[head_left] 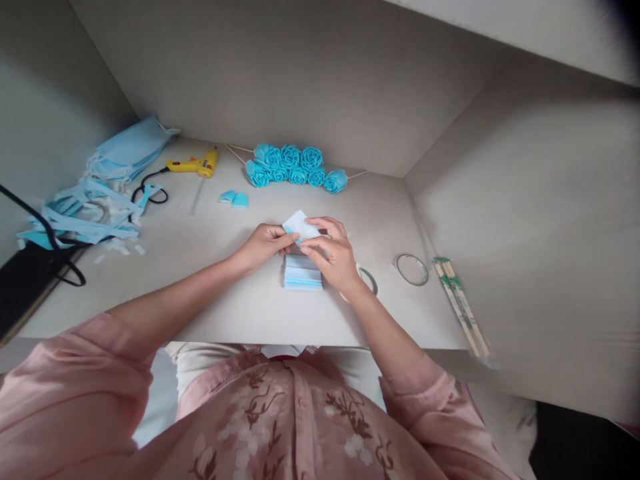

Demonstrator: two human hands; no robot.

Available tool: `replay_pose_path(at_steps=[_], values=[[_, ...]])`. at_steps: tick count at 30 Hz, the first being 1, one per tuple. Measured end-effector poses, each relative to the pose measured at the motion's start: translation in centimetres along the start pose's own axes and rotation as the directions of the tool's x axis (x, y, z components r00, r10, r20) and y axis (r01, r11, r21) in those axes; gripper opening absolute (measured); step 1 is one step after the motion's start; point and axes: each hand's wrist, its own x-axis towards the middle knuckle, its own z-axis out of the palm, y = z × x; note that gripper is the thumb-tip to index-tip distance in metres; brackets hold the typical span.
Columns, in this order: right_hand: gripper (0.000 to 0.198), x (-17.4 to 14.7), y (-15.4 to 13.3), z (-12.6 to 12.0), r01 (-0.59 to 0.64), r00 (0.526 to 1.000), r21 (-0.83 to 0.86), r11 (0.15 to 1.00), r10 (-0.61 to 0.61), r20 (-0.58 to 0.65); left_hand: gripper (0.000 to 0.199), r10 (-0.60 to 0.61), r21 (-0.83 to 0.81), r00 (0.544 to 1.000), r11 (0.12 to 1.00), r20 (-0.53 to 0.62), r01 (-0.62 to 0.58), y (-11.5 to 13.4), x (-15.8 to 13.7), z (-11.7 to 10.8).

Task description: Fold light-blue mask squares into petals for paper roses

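Observation:
Between my two hands is a small white and light-blue piece of mask fabric (302,225), held above the table. My left hand (267,245) pinches its left corner between thumb and fingers. On the other side, my right hand (333,250) grips the right edge, its fingers bent over the piece. Just below them lies a stack of cut mask pieces (303,275), white and blue. Two folded blue petals (234,199) rest on the table farther back, to the left.
Several blue fabric roses (290,157) on sticks lie at the back. A yellow glue gun (195,164), face masks (133,147) and cut strips (95,213) are at left. Tape rolls (412,269) and packaged wooden sticks (461,307) lie at right, beside the side wall.

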Motion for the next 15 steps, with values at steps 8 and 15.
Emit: replay_pose_path(at_steps=[8, 15], values=[[0.004, -0.10, -0.21, 0.09, -0.226, 0.972, 0.203, 0.953, 0.235, -0.025, 0.041, 0.069, 0.105, 0.997, 0.992, 0.042, -0.074, -0.58, 0.00, -0.12], [0.008, -0.06, -0.15, 0.34, -0.409, 0.906, 0.371, 0.833, 0.420, 0.057, 0.043, 0.056, 0.086, 0.997, 0.994, 0.061, -0.062, -0.45, -0.11, 0.10]])
